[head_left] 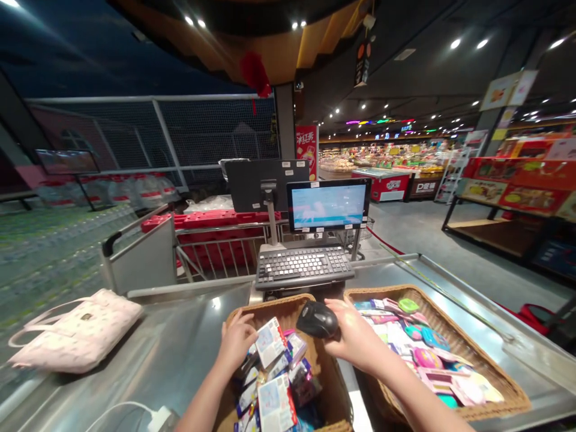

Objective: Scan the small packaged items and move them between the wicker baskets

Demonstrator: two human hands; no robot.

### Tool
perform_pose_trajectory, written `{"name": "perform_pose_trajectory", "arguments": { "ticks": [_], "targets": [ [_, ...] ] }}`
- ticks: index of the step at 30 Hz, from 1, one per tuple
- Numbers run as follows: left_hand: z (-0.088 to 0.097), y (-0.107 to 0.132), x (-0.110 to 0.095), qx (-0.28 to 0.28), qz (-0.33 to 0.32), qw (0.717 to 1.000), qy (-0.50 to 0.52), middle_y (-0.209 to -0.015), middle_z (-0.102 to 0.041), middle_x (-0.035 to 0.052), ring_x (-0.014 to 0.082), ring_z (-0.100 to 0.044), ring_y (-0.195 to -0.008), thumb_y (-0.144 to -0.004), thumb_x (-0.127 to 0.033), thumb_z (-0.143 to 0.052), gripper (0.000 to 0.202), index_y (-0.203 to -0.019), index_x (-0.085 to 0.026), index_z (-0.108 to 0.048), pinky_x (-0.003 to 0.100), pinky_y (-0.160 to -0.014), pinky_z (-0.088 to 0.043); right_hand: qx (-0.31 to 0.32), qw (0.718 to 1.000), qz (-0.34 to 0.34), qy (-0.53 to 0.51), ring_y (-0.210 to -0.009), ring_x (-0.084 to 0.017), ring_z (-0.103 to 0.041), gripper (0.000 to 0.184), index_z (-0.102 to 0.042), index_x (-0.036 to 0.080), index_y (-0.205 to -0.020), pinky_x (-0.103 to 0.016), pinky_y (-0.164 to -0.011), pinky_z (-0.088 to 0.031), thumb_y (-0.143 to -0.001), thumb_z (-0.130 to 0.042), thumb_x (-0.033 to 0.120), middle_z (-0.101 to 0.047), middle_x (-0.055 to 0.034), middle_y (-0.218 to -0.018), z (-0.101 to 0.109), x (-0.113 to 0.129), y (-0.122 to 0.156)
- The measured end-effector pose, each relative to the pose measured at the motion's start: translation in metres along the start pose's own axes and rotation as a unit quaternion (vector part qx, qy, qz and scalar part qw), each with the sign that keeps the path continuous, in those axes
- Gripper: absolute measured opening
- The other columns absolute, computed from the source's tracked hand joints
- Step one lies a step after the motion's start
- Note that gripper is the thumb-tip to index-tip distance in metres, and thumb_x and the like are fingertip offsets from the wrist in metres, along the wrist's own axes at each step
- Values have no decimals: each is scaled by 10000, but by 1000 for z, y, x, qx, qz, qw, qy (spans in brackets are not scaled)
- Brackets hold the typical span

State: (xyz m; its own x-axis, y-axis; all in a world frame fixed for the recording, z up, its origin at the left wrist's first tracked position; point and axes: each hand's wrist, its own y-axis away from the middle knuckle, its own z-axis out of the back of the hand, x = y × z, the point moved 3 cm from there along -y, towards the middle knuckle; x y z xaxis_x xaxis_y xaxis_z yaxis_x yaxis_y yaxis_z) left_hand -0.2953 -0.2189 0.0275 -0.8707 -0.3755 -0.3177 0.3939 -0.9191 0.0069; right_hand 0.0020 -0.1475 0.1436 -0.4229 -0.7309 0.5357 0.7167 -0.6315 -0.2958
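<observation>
Left wicker basket (288, 300): small white-and-blue boxed goods, my left hand (236, 342) inside it, fingers curled on one white packet (270, 341). Right wicker basket (382, 290): flat pink, teal and green packs; my right hand (355, 339) wraps a black scanner (317, 319) over the gap between the baskets. Both stand on a steel checkout counter (180, 336) with keyboard (303, 267), lit screen (328, 205) and pink handbag (76, 336), supermarket aisles behind; pack print too small to read.

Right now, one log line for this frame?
left hand: touching white packet in brown wicker basket | right hand: gripping black handheld scanner
</observation>
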Motion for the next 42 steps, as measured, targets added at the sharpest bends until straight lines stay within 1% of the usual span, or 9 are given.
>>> {"name": "perform_pose_trajectory", "arguments": {
  "ticks": [8, 11, 16, 20, 24, 28, 32, 37, 42],
  "targets": [
    [-28, 9, 0, 25, -34, 999, -32, -1400, -585, 61, 306, -284, -1465, -775, -189, -557, 180, -688, -211, -713, 569, -1202, -93, 49, 998, -25, -6, -975, -266, -599, 224, -654, 214, -845, -449, -1015, -349, -643, -599, 136, -695, -43, -943, -22, 6, 0],
    [-30, 12, -2, 17, -42, 997, -58, -1478, -494, 117, 331, -235, -1479, -750, -194, -600, 154, -830, -187, -731, 580, -1200, -83, 33, 999, -27, -15, -971, -264, -603, 247, -645, 214, -846, -428, -996, -366, -623, -594, 121, -696, -39, -944, -25, 7, 2],
    [-24, 8, -22, -9, -106, 993, -57, -1524, -433, 113, 319, -261, -1472, -834, -281, -577, 308, -1120, -229, -680, 607, -1182, -146, -13, 998, -41, -49, -966, -255, -618, 319, -641, 216, -895, -365, -921, -439, -601, -587, 101, -694, -38, -945, -12, -1, 14],
    [-17, -3, -75, -20, -191, 981, -11, -1523, -437, 106, 306, -277, -1467, -859, -359, -582, 366, -1201, -238, -635, 594, -1185, -178, -71, 993, -76, -56, -983, -247, -626, 418, -641, 220, -989, -347, -895, -474, -597, -576, 87, -695, -44, -1027, 17, -19, 39],
    [-24, -9, -161, 3, -277, 961, 17, -1541, -412, 86, 303, -253, -1476, -846, -346, -608, 349, -1179, -246, -635, 588, -1197, -144, -122, 983, -138, 2, -1028, -278, -629, 413, -662, 213, -1018, -412, -960, -468, -628, -571, 114, -701, -67, -1061, 56, -48, 76],
    [-58, -8, -250, 52, -358, 932, 40, -1543, -405, 92, 323, -227, -1481, -834, -409, -616, 377, -1177, -255, -629, 631, -1186, -97, -166, 966, -193, 53, -1211, -327, -557, 590, -613, 199, -1236, -473, -1057, -414, -648, -586, 161, -650, -106, -1262, 94, -81, 115],
    [-106, -9, -317, 104, -406, 908, 21, -1526, -423, 124, 353, -241, -1470, -811, -457, -620, 392, -1131, -235, -663, 638, -1182, -101, -189, 947, -249, 77, -1158, -346, -588, 518, -645, 187, -1195, -503, -1036, -424, -680, -598, 218, -672, -115, -1206, 121, -109, 143],
    [-150, -14, -367, 107, -422, 899, -54, -1493, -443, 205, 401, -259, -1451, -754, -411, -677, 380, -1036, -161, -724, 626, -1188, -68, -202, 936, -279, 74, -1144, -335, -598, 451, -666, 195, -1141, -497, -1044, -418, -701, -573, 221, -681, -106, -1176, 138, -132, 160],
    [-169, -22, -384, 104, -431, 894, -68, -1467, -459, 243, 396, -289, -1441, -785, -241, -604, 317, -1046, -107, -724, 604, -1199, -54, -190, 939, -280, 58, -1192, -354, -571, 531, -638, 196, -1210, -535, -1060, -395, -684, -573, 220, -664, -115, -1227, 144, -152, 163]
  ]
}}
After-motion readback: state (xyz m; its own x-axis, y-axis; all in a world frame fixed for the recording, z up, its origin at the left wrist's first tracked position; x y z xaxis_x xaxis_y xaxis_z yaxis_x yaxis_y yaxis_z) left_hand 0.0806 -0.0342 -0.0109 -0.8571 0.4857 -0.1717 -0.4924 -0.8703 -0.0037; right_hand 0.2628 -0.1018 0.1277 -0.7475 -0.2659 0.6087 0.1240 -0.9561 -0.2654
